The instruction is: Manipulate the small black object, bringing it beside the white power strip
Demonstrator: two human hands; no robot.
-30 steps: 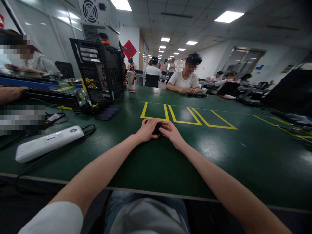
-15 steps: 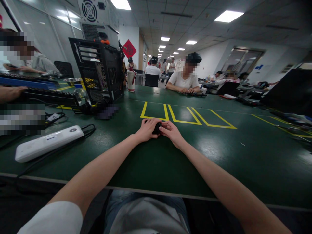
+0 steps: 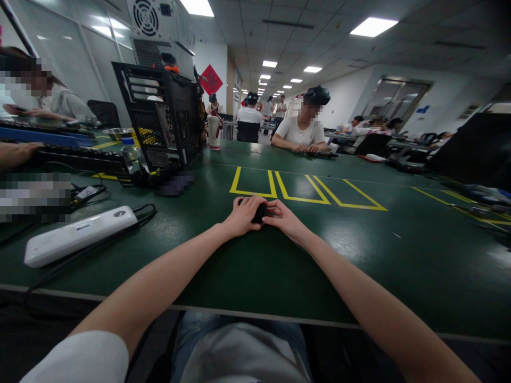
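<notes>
One black object (image 3: pixel 259 213) | left hand (image 3: pixel 244 215) wraps it | right hand (image 3: pixel 283 219) pinches side | green table (image 3: pixel 261 266) spans to near edge (image 3: pixel 263 316)

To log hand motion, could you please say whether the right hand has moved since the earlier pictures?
Yes: the right hand shifted slightly rightward against the yellow tape.
</notes>
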